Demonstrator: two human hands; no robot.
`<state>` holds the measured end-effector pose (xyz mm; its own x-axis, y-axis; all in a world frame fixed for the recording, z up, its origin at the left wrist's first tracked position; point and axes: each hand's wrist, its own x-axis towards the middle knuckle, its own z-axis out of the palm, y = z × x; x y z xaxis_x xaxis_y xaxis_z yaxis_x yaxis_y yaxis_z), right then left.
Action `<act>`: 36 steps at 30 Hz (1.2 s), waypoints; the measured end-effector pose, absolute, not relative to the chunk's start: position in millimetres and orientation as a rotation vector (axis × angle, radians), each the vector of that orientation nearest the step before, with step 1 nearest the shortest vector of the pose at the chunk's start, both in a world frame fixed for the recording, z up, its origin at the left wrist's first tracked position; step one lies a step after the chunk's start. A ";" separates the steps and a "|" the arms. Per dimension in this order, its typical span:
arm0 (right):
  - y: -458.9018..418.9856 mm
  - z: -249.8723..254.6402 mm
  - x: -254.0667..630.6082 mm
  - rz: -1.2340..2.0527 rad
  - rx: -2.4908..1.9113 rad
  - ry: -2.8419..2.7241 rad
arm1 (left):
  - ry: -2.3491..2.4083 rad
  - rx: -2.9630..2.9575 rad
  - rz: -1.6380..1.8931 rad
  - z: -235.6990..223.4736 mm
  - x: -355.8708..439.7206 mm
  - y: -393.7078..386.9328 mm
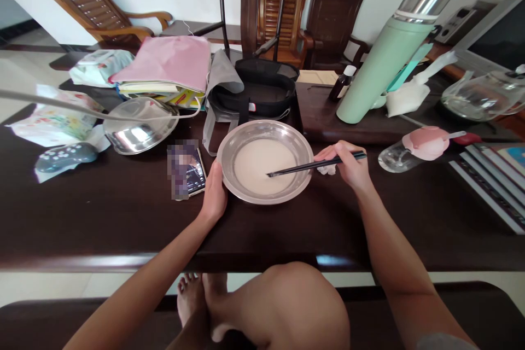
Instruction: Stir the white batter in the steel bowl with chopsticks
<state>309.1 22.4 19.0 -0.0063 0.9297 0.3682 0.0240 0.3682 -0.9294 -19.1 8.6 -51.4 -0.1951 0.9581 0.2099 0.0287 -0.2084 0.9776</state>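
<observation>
Dark wooden table (pixel 123 219): hard, smooth, polished, with bright reflections along the front edge. At back right, tall green thermos flask (pixel 385 68): matt cylinder with a bare, shiny metal cap. Centrally on the table, metal bowl (pixel 262 199): round, shallow, with a broad flared rim. Judged stiff, hard to break and fairly light in itself; weightier with contents, slippery if wet, likely to spill on tilting. Best held by the rim at opposite sides and kept level. Inside, pale liquid (pixel 254 161): cream-coloured, opaque, probably slightly thick.

Left hand (pixel 214 194): touching the left side of the bowl, fingers partly hidden. Cannot tell whether clamped or merely bracing. Right hand (pixel 351 167): clamped on dark chopsticks (pixel 303 167), towards the upper end. Just beside the left hand, phone (pixel 196 172): flat, glossy, screen upward.

Chopsticks slim, straight, close together, tips at the liquid, with whitish residue. Judged light and rigid; best gripped well back from the wet tips. Near the right hand, crumpled tissue (pixel 327 170): white, soft, irregular.
</observation>
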 end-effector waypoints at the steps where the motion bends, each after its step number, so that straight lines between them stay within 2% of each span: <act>1: 22.3 19.2 308.3 0.922 -0.948 -1.404 | 1.256 1.272 1.510 -51.7 -19.1 8.6; 19: 22.6 20.6 308.4 0.834 -0.981 -1.369 | 1.255 1.268 1.505 -52.1 -18.8 8.0; 36: 21.7 17.6 307.1 0.925 -0.969 -1.454 | 1.245 1.244 1.510 -49.0 -18.2 7.3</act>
<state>307.1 21.7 17.6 -0.0599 0.9326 0.3559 0.0732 0.3597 -0.9302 -18.2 7.3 -49.0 -0.1973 0.9610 0.1936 0.0069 -0.1961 0.9806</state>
